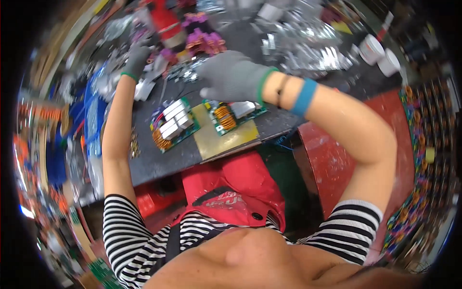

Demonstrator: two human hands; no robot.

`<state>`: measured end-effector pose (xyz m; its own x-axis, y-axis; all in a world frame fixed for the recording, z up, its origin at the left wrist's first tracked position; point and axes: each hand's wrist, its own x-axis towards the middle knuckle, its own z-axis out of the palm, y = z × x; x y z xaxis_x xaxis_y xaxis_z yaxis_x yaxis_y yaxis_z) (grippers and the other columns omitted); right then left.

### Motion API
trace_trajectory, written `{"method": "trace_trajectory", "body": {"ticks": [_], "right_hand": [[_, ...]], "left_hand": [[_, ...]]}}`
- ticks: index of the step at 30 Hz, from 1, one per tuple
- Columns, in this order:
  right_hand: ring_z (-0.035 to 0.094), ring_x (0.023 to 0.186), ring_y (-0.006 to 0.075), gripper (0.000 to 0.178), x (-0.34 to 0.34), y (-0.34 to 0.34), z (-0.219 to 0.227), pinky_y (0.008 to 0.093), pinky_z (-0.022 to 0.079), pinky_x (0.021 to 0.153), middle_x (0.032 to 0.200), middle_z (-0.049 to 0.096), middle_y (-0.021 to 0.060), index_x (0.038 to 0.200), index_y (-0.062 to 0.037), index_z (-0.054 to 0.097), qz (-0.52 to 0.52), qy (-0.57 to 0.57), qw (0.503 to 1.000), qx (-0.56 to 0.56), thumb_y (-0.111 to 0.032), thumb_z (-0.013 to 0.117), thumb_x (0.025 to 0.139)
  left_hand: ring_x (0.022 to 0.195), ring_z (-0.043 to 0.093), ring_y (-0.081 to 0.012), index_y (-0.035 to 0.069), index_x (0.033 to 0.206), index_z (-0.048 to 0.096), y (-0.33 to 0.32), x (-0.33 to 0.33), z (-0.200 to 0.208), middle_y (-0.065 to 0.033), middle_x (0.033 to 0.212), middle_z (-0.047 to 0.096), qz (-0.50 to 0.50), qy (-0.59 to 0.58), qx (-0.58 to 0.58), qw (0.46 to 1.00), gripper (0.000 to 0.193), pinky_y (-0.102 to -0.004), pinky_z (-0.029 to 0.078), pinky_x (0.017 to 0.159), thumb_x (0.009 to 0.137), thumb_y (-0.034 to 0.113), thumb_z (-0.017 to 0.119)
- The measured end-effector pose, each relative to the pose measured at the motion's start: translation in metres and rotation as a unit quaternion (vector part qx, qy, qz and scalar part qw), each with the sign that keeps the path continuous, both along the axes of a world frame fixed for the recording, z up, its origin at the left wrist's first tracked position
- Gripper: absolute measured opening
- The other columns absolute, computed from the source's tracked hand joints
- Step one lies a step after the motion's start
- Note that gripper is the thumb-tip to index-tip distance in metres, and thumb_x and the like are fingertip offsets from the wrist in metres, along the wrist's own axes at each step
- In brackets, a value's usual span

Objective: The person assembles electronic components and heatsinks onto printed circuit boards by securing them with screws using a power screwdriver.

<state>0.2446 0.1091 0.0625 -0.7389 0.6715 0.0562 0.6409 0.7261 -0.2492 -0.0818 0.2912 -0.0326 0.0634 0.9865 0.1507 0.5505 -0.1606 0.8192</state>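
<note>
Though blur hides whether any grey-gloved fingers (208, 72) grip, a drooping right hand (233, 76) could scrape the green copper-coiled circuit board (228, 117) at its six o'clock

A dark worktable (150, 164) stands beside a red surface (322, 166), a dark green patch (285, 176) showing below

Left grip (138, 61) blurred, right grip (232, 74) blurred — hold unclear, red object (164, 20) cut off above

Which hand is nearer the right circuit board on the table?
Right. Your right hand is by the far edge of the circuit board; your left hand is farther away, to the left.
</note>
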Motion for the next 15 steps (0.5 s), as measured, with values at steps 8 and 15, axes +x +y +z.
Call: {"method": "trace_trajectory", "body": {"ticks": [8, 15], "right_hand": [[0.06, 0.09, 0.0289, 0.035, -0.134, -0.083, -0.02, 0.0365, 0.053, 0.072, 0.109, 0.06, 0.0125, 0.115, -0.0045, 0.062, 0.052, 0.259, 0.91, 0.318, -0.012, 0.061, 0.081], [0.062, 0.081, 0.0238, 0.037, -0.121, -0.159, -0.068, 0.0323, 0.051, 0.064, 0.103, 0.063, 0.0121, 0.113, -0.0003, 0.062, 0.096, 0.261, 0.907, 0.315, -0.012, 0.059, 0.077]], "left_hand": [[0.076, 0.058, -0.0086, 0.001, 0.128, 0.054, -0.317, -0.043, 0.091, -0.0074, 0.101, 0.063, 0.01, -0.286, -0.18, 0.941, 0.035, -0.0215, 0.048, 0.064, 0.096, 0.017, 0.056], [0.086, 0.062, -0.0141, 0.001, 0.132, 0.048, -0.423, -0.06, 0.054, -0.0107, 0.101, 0.065, 0.049, -0.224, -0.123, 0.966, 0.039, -0.0272, 0.05, 0.076, 0.098, 0.018, 0.052]]}}
